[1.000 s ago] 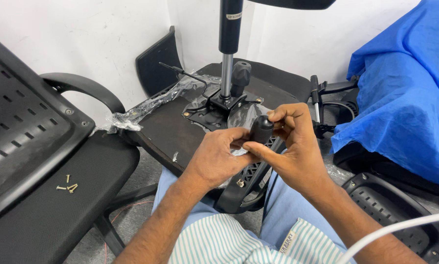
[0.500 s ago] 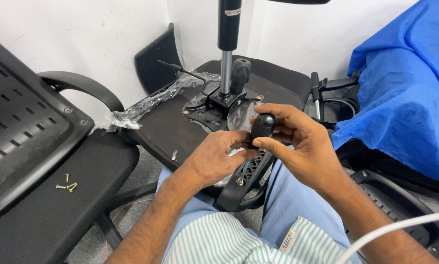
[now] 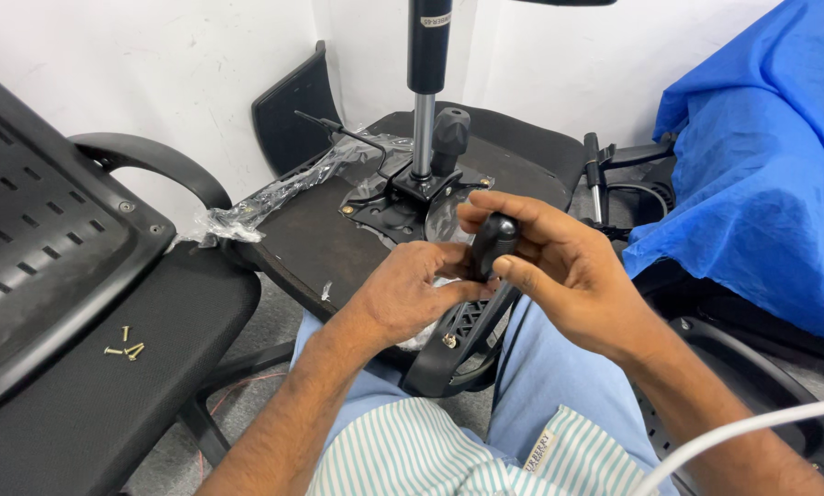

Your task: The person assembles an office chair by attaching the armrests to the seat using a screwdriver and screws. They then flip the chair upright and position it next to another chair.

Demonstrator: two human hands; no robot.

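Both hands meet over the person's lap, on one small black screwdriver handle (image 3: 493, 241). The right hand (image 3: 559, 271) wraps it, with fingers (image 3: 499, 209) curled over the rounded top and the thumb pressing from below, so it is clenched on the handle. The left hand (image 3: 410, 296) closes around the lower end, where the shaft would be, though that part is hidden. The handle looks stiff, light and smooth, probably a little slippery, so its thicker middle is likely the surest place to grip. Just below the handle lies a curved black plastic armrest (image 3: 458, 342), rigid and ribbed, with a screw (image 3: 448, 342) in it. Beyond the handle, an upturned chair seat (image 3: 320, 241) carries a metal mechanism plate (image 3: 389, 209) and an upright gas cylinder (image 3: 424, 83). Well left of the handle, loose screws (image 3: 127, 349) rest on another chair.
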